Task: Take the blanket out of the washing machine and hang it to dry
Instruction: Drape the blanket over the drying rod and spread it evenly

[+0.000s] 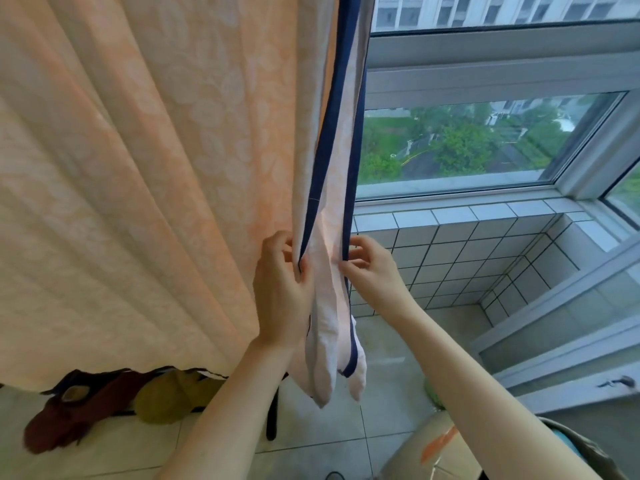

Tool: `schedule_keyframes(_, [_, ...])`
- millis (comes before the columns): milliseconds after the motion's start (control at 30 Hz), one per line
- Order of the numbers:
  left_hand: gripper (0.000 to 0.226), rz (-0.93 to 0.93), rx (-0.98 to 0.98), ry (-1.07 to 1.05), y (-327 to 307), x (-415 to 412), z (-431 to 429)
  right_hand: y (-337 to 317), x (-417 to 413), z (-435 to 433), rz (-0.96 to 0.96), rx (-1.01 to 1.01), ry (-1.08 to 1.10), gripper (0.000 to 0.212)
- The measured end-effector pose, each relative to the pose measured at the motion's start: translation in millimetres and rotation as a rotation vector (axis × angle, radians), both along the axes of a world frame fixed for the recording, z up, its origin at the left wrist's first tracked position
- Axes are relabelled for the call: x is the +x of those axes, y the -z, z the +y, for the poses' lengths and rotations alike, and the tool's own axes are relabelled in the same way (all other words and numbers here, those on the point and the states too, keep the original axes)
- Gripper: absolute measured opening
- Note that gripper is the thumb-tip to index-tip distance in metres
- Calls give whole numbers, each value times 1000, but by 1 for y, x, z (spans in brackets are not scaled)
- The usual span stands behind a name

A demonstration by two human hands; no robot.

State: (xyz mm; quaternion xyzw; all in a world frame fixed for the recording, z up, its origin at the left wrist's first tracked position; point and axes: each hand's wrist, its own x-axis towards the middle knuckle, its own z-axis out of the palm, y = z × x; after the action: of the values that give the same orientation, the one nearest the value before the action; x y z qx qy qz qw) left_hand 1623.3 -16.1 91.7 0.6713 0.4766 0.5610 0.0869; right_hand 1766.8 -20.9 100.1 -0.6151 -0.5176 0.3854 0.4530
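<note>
Already the blanket [145,161] hung draped overhead, filling the left; the left hand [282,282] and right hand [372,271] each pinched its navy-trimmed edge, probably only straightening left.

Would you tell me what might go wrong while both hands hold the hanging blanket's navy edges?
The left hand and right hand pinch the blanket only by its navy trim; a hard tug might drag it off its support, out of view. The hem hangs close to the red garment and might dampen it.
</note>
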Motion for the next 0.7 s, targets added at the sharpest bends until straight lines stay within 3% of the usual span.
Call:
schedule_keyframes(100, [11,125,28,35,11,-6,-2,2,-3,0,-58,58,29,8])
schedule_keyframes(233, [25,168,-24,50,26,-5,-4,6,-3,1,-71,114,112,14])
schedule_keyframes(367, [14,401,-41,-165,45,-1,1,6,1,4,-153,207,148,35])
schedule_keyframes(500, [12,534,-152,-195,65,3,0,-6,3,21,-234,254,123,44])
schedule_keyframes(700, [12,671,-301,-118,73,7,8,-30,7,57,-234,268,94,34])
